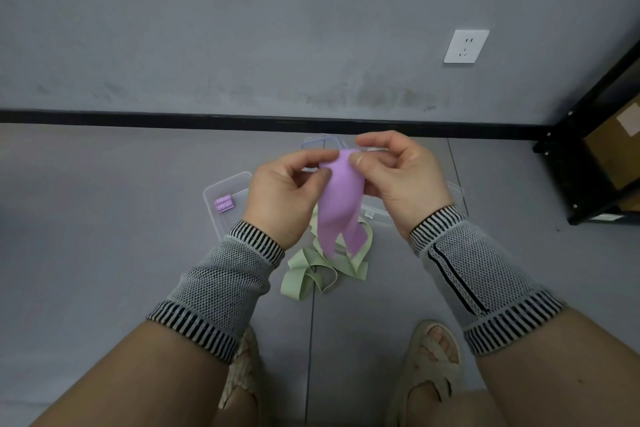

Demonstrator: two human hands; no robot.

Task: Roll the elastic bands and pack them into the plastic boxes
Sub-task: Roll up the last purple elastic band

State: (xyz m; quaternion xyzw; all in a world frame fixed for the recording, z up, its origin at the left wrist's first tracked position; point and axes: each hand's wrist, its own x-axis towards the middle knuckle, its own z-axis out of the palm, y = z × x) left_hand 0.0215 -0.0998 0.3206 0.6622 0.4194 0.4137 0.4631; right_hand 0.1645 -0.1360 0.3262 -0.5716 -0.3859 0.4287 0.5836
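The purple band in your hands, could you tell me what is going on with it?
A person holds a purple elastic band up with both hands, the left hand and right hand pinching its top, its tail hanging loose. Green bands lie on the floor below. A clear plastic box beside them already holds a rolled purple band.

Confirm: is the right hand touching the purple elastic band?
Touching. The head view shows the right hand pinching the top of the purple elastic band, thumb pressed on its front, with the left hand gripping it alongside.
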